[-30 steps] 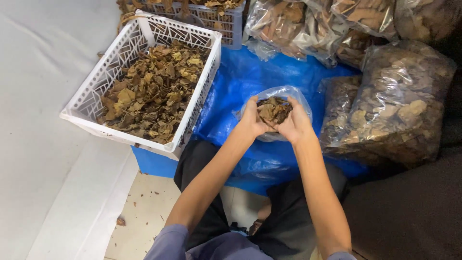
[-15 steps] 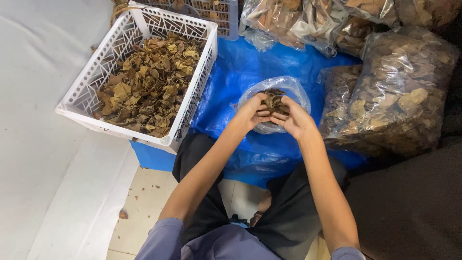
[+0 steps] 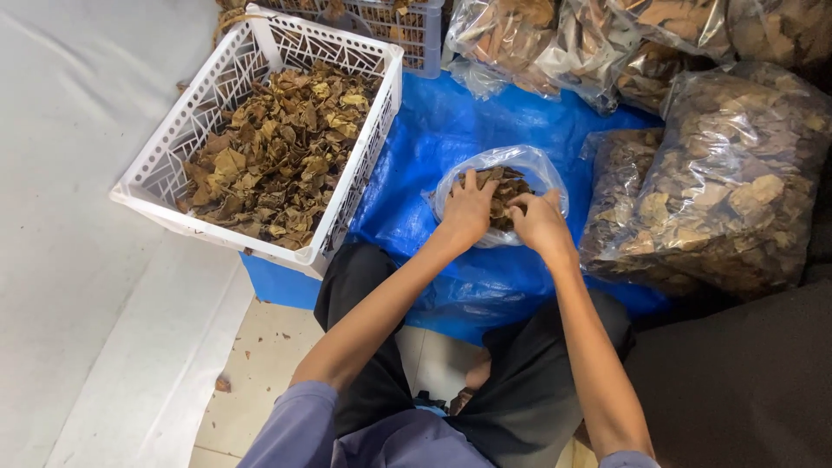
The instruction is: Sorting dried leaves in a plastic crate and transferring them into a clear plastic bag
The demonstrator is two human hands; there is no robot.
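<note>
Both hands have sunk lower into the clear bag (image 3: 503, 186) on the blue sheet (image 3: 433, 147), left hand (image 3: 468, 208) and right hand (image 3: 539, 221) pressing spread fingers on its dry leaves (image 3: 507, 186), gripping nothing visibly, directly ahead.

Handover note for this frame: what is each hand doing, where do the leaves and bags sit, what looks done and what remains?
Left hand and right hand: both pressed onto the dried leaves inside the small clear bag, which rests on the blue tarp.
White basket to the left: holds loose leaves.
Filled bags lie to the right and behind.
Done: the small bag looks nearly full.
Left: it is open, not closed; basket leaves remain unbagged.
</note>
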